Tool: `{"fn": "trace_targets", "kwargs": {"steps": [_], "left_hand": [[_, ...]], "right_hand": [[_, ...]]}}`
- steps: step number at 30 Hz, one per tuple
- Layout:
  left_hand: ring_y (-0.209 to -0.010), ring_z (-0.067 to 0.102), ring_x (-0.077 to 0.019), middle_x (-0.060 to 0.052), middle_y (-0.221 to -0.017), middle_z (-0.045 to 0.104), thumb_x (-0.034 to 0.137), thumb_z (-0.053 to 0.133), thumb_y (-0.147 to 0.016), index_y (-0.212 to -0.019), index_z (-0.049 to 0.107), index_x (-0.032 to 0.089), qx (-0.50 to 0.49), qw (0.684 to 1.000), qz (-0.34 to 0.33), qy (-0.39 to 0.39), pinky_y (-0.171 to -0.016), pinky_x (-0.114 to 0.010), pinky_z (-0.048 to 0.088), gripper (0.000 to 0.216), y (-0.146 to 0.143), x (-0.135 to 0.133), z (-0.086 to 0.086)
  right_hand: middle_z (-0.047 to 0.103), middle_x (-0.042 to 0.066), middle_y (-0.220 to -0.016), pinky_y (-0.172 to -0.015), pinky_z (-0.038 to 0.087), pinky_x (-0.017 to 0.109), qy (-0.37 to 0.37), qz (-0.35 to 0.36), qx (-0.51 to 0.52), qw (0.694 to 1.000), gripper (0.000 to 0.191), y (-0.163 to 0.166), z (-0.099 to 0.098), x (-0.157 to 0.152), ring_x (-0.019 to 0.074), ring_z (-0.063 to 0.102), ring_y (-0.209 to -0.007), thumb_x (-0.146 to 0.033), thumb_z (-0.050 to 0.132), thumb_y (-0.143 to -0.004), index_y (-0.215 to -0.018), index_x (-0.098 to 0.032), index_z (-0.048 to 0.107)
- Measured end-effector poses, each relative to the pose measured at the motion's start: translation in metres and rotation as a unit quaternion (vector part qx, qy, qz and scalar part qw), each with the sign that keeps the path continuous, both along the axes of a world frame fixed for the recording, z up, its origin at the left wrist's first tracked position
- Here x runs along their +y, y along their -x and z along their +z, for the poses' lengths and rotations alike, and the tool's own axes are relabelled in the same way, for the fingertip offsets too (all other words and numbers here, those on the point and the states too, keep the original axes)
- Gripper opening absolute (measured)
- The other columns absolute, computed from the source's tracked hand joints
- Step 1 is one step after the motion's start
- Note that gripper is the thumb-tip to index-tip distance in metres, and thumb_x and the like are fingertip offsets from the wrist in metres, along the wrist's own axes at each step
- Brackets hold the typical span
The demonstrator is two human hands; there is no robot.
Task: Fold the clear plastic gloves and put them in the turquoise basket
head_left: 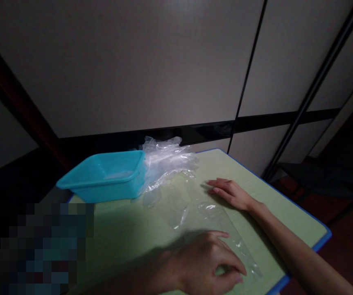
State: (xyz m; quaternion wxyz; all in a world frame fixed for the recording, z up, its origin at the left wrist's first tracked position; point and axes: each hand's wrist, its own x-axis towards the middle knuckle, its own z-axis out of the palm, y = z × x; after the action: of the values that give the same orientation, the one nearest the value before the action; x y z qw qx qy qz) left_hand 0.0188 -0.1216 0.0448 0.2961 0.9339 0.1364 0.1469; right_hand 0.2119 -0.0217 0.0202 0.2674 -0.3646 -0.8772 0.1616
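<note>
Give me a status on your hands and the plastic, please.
Left hand curled over clear plastic film, grip unclear. Right hand open beside it. Film lies on table. Plastic pile, blue basin away from both hands.

Scene dimly lit, corners sunk in near-black. Faint glow spread on cabinet panel (152,69) at top centre; light source cannot be told. Soft shadow cast on counter (112,241) beside left forearm (145,268). White glints caught on clear plastic (168,159). Fine detail softened. Wide-angle stretch seen toward edges. Lower-left patch masked by coarse pixel blocks.
</note>
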Motion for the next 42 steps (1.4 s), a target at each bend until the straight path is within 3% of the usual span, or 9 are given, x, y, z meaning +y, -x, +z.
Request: {"fn": "trace_targets", "kwargs": {"steps": [6, 9, 16, 19, 22, 26, 31, 37, 42], "left_hand": [[-0.114, 0.045, -0.0125, -0.001, -0.117, 0.056, 0.012, 0.051, -0.079, -0.113, 0.05, 0.021, 0.008, 0.999, 0.021, -0.046, -0.103, -0.032, 0.022, 0.035, 0.002, 0.004, -0.006], [-0.119, 0.039, -0.0141, -0.002, -0.123, 0.051, 0.017, 0.049, -0.082, -0.118, 0.044, 0.021, 0.041, 0.997, 0.008, -0.071, -0.105, -0.037, 0.018, 0.037, 0.004, 0.006, -0.007], [-0.098, 0.058, -0.0142, -0.002, -0.111, 0.061, 0.019, 0.05, -0.079, -0.112, 0.05, 0.018, 0.003, 0.995, -0.022, -0.099, -0.104, -0.034, 0.023, 0.033, 0.008, 0.01, -0.009], [-0.083, 0.062, -0.0133, -0.001, -0.097, 0.067, 0.016, 0.049, -0.076, -0.109, 0.054, 0.016, -0.025, 0.995, -0.008, -0.099, -0.097, -0.03, 0.034, 0.032, 0.009, 0.012, -0.008], [-0.085, 0.061, -0.0131, -0.003, -0.091, 0.067, 0.014, 0.047, -0.078, -0.104, 0.056, 0.014, -0.039, 0.995, 0.015, -0.094, -0.088, -0.027, 0.042, 0.028, 0.009, 0.014, -0.006], [-0.108, 0.05, -0.0131, -0.005, -0.117, 0.056, 0.014, 0.044, -0.082, -0.11, 0.052, 0.014, -0.025, 0.993, 0.017, -0.11, -0.094, -0.026, 0.036, 0.029, 0.007, 0.015, -0.003], [-0.117, 0.042, -0.0147, -0.006, -0.127, 0.048, 0.021, 0.047, -0.084, -0.115, 0.047, 0.015, 0.026, 0.99, 0.012, -0.137, -0.101, -0.032, 0.028, 0.032, 0.005, 0.013, -0.008], [-0.113, 0.046, -0.0138, -0.004, -0.116, 0.057, 0.021, 0.045, -0.085, -0.112, 0.049, 0.016, 0.038, 0.99, 0.001, -0.139, -0.099, -0.031, 0.03, 0.028, 0.004, 0.014, -0.013], [-0.113, 0.046, -0.0127, -0.003, -0.118, 0.055, 0.021, 0.046, -0.084, -0.112, 0.049, 0.017, 0.039, 0.99, 0.005, -0.139, -0.1, -0.03, 0.028, 0.028, 0.005, 0.014, -0.009]], "right_hand": [[0.066, 0.012, -0.096, -0.075, 0.045, 0.038, 0.001, -0.173, -0.001, 0.985, 0.035, -0.024, -0.001, 0.003, 0.0255, 0.061, -0.086, -0.036, 0.039, -0.085, -0.103, -0.015, 0.061], [0.068, 0.01, -0.089, -0.075, 0.046, 0.037, 0.011, -0.193, 0.028, 0.981, 0.035, -0.024, -0.001, 0.003, 0.0242, 0.062, -0.084, -0.036, 0.037, -0.086, -0.106, -0.016, 0.058], [0.066, 0.007, -0.092, -0.077, 0.047, 0.034, 0.111, -0.081, 0.178, 0.974, 0.033, -0.005, -0.001, -0.003, 0.019, 0.063, -0.083, -0.038, 0.036, -0.088, -0.107, -0.017, 0.051], [0.064, 0.007, -0.092, -0.074, 0.049, 0.035, 0.158, -0.076, 0.21, 0.962, 0.033, -0.004, -0.007, 0.0, 0.0187, 0.063, -0.079, -0.041, 0.039, -0.086, -0.108, -0.018, 0.05], [0.062, 0.006, -0.092, -0.076, 0.047, 0.035, 0.171, -0.081, 0.27, 0.944, 0.03, -0.004, -0.008, 0.004, 0.0177, 0.062, -0.077, -0.041, 0.046, -0.083, -0.102, -0.018, 0.051], [0.06, 0.002, -0.075, -0.072, 0.045, 0.033, 0.298, 0.0, 0.382, 0.875, 0.026, -0.003, 0.0, 0.001, 0.0139, 0.058, -0.066, -0.041, 0.048, -0.082, -0.097, -0.019, 0.051], [0.058, 0.001, -0.07, -0.072, 0.043, 0.034, 0.485, 0.121, 0.381, 0.778, 0.034, 0.001, 0.003, -0.006, 0.014, 0.056, -0.066, -0.049, 0.041, -0.084, -0.097, -0.019, 0.049], [0.058, 0.002, -0.072, -0.075, 0.041, 0.032, 0.508, 0.135, 0.393, 0.755, 0.034, 0.002, -0.004, -0.002, 0.0131, 0.056, -0.069, -0.049, 0.036, -0.087, -0.097, -0.019, 0.048], [0.059, 0.002, -0.073, -0.077, 0.04, 0.033, 0.503, 0.129, 0.393, 0.759, 0.034, 0.002, -0.004, -0.001, 0.0133, 0.056, -0.07, -0.049, 0.034, -0.087, -0.097, -0.019, 0.048]]}}
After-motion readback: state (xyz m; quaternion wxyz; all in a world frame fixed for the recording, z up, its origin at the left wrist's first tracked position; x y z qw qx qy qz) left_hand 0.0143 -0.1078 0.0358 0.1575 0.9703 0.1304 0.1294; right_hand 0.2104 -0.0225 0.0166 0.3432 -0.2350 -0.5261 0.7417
